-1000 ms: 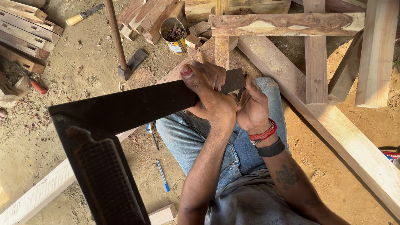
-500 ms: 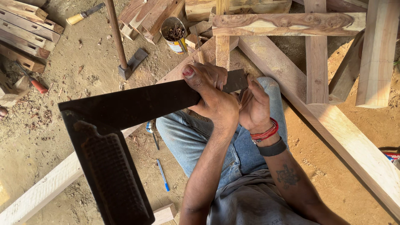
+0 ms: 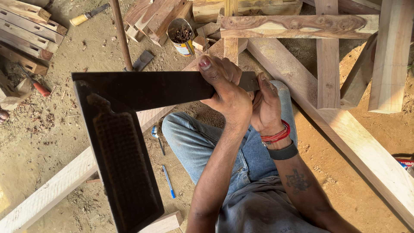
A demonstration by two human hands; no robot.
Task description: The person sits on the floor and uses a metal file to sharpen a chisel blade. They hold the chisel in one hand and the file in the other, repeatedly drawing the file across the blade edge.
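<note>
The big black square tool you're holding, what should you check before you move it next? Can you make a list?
1. Left hand wraps the try square blade: ok.
2. Right hand steadies the blade's far end: ok.
3. Heavy handle hangs free, unsupported: not ok.
4. Blue pen lies under the handle's path: not ok.
5. Blade edge straight: cannot tell.
6. Can of nails stands upright, apart: ok.
</note>
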